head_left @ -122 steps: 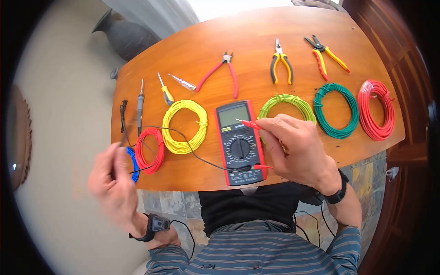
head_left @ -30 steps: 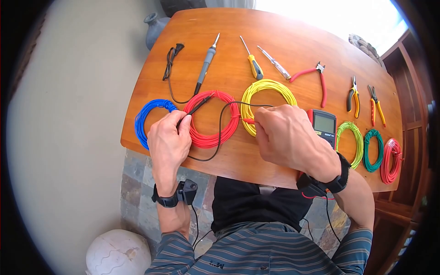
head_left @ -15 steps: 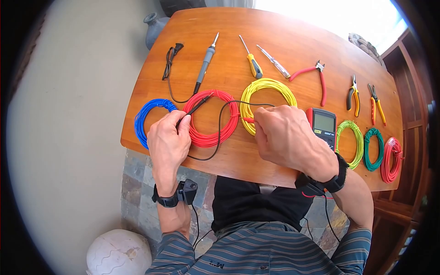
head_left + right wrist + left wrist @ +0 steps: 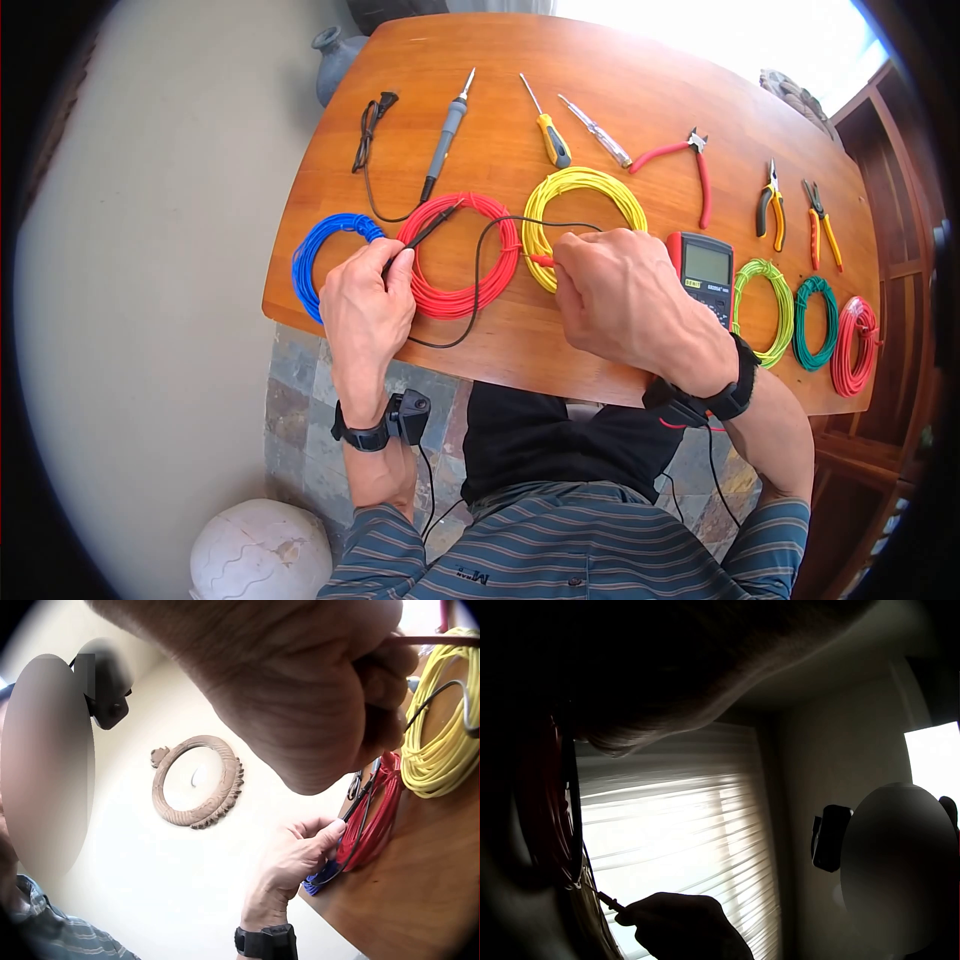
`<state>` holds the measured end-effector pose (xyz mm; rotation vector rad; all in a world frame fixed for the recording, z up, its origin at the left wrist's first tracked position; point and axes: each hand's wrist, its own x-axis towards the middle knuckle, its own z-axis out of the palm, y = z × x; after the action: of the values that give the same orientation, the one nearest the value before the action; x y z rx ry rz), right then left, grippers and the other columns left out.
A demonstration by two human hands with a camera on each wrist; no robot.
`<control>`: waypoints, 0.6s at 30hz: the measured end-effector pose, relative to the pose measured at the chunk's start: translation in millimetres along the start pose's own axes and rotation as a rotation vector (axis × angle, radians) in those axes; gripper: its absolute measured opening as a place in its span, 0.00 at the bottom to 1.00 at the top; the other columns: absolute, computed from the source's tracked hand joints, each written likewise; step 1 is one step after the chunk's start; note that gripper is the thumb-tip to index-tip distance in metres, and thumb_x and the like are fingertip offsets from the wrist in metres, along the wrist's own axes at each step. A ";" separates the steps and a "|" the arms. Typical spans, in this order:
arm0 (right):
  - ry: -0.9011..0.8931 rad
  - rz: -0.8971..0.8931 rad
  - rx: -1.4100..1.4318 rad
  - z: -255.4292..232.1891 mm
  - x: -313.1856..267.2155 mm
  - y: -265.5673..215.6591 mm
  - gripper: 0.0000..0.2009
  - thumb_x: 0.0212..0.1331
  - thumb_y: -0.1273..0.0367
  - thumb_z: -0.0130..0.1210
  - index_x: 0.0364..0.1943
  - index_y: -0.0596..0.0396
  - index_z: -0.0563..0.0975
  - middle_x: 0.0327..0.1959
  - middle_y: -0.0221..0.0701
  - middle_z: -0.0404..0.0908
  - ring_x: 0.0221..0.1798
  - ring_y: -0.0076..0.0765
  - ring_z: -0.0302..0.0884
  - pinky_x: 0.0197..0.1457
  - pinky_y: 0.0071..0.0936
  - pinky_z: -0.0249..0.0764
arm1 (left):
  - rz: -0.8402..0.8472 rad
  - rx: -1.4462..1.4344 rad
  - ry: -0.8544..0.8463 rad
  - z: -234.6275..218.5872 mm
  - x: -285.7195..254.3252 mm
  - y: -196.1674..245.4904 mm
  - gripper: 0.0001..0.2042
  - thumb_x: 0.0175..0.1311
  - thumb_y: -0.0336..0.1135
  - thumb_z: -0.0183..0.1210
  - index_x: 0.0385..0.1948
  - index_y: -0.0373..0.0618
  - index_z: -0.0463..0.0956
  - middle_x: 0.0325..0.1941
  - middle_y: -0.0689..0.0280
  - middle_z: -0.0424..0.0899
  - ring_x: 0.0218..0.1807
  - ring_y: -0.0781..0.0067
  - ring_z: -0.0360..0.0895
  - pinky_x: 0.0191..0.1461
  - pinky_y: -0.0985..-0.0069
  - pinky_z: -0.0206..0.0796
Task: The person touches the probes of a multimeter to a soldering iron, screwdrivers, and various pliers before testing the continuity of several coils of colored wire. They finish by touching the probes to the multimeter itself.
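In the head view my left hand (image 4: 365, 295) pinches a black multimeter probe (image 4: 432, 228), its tip on the upper part of a coil of red wire (image 4: 462, 303). My right hand (image 4: 635, 305) grips a red probe (image 4: 542, 260) pointing left, its tip near the red coil's right side where wire is gathered. That hand overlaps the lower part of a yellow wire coil (image 4: 600, 180). Beside my right wrist, the red-edged multimeter (image 4: 707, 265) is partly hidden. A black lead (image 4: 478, 285) loops across the red coil. The right wrist view shows the black probe (image 4: 358, 801) between left thumb and fingers.
Left of the red coil lies a blue wire coil (image 4: 305, 265). Behind are a soldering iron (image 4: 448, 140), a screwdriver (image 4: 552, 140), a clear tester (image 4: 597, 132) and red-handled cutters (image 4: 703, 180). Pliers (image 4: 772, 210), strippers (image 4: 818, 225) and light green (image 4: 765, 275), green and red coils stand rightward.
Since the oldest frame, the head view has shifted, the left hand has brought the black probe onto the red coil, and the right hand has moved left from the multimeter. Lately both hands stay still.
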<state>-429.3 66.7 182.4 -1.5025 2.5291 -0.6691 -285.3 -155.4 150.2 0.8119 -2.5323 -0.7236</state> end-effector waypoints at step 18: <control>-0.122 0.088 -0.059 -12.4 4.9 -15.4 0.07 0.53 0.73 0.60 0.32 0.65 0.81 0.30 0.51 0.86 0.34 0.64 0.87 0.40 0.53 0.83 | -0.095 0.158 -0.061 5.8 -8.6 10.4 0.11 0.70 0.41 0.68 0.37 0.41 0.83 0.31 0.48 0.89 0.37 0.39 0.87 0.41 0.50 0.75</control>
<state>-423.4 60.0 200.7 -1.3945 2.5258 -0.4791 -286.0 -140.8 149.9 0.9821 -2.6466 -0.5905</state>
